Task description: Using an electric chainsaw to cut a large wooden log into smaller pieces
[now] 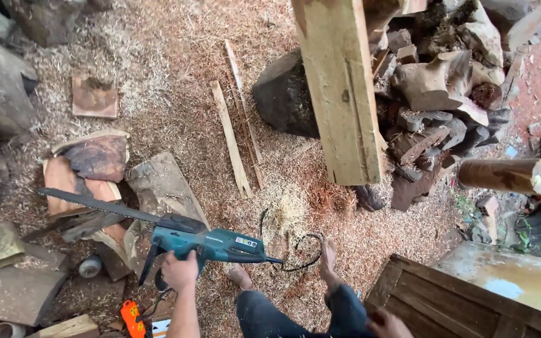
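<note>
While the left hand (180, 270) grips the teal chainsaw (205, 243) by its front handle, its bar points left over wood scraps (95, 181).
Right hand (388, 324) rests on a dark wooden crate (446, 300); its grip is unclear.

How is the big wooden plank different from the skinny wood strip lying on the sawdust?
The big plank is wide and thick; the skinny strip is narrow and thin. The plank rises up toward the camera with its end over the ground, while the strip lies flat on the sawdust. The plank shows dark marks and a long groove; the strip looks plain. Both are pale, straight, sawn wood.
</note>
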